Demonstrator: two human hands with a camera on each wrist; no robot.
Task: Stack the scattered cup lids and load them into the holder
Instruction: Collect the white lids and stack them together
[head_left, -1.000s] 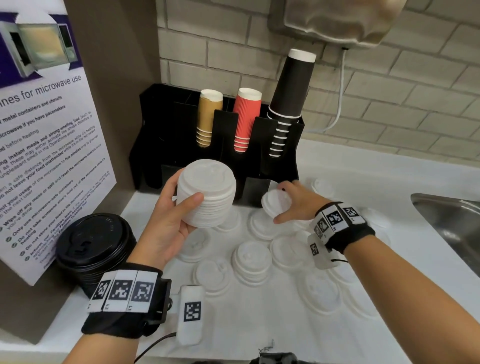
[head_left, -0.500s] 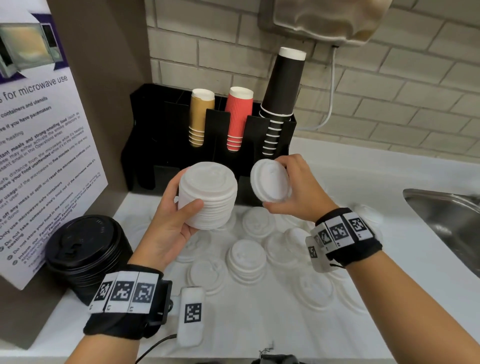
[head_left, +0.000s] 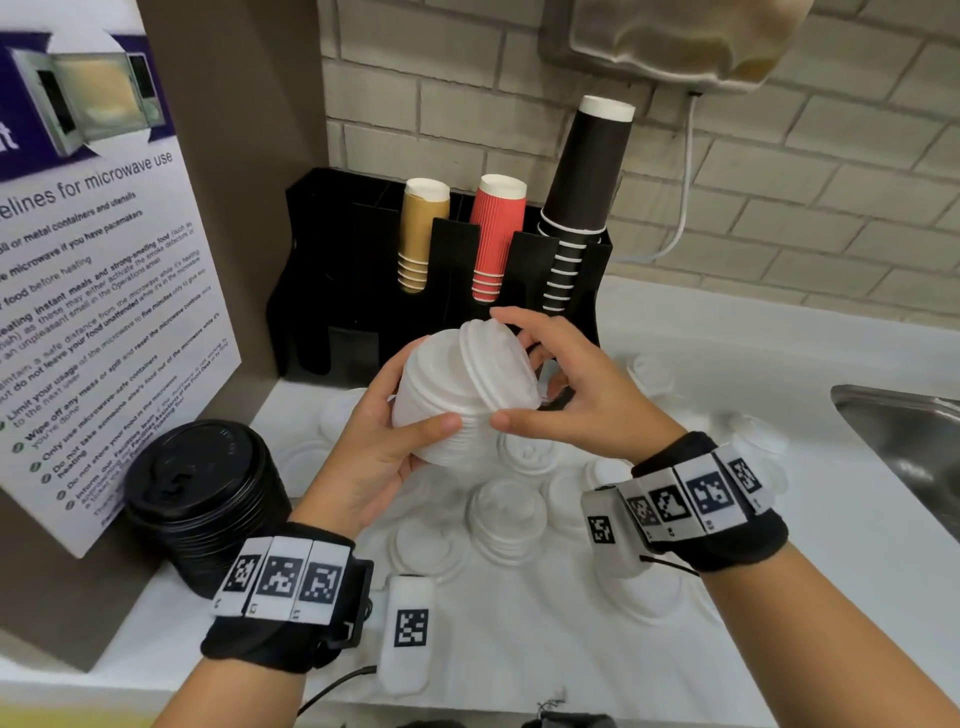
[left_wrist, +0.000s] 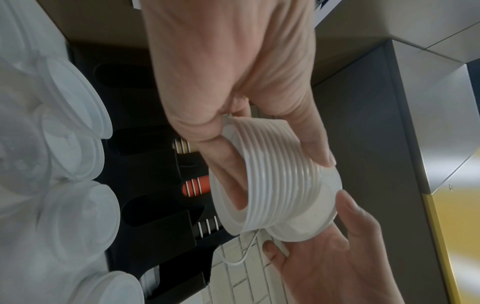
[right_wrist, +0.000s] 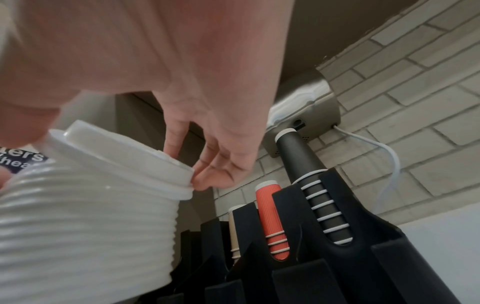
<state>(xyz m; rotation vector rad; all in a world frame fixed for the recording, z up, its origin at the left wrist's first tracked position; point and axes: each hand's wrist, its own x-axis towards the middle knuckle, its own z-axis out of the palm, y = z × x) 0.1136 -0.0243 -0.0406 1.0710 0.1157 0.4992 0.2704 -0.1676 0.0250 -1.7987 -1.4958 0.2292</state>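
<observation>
The left hand (head_left: 374, 457) is wrapped around a tall stack of white lids (head_left: 441, 410), thumb on the near side and fingers curled behind it. The right hand (head_left: 571, 395) pinches one more white lid (head_left: 498, 364) by its edge, thumb below and fingers above. That lid sits tilted on top of the stack, touching it.

Under both hands, more loose lids (head_left: 506, 514) lie spread on the white surface (head_left: 545, 649). Just past the hands stands the black holder (head_left: 363, 291), with brown, red and black cups in it. Left of the left hand is a stack of black lids (head_left: 202, 493).
</observation>
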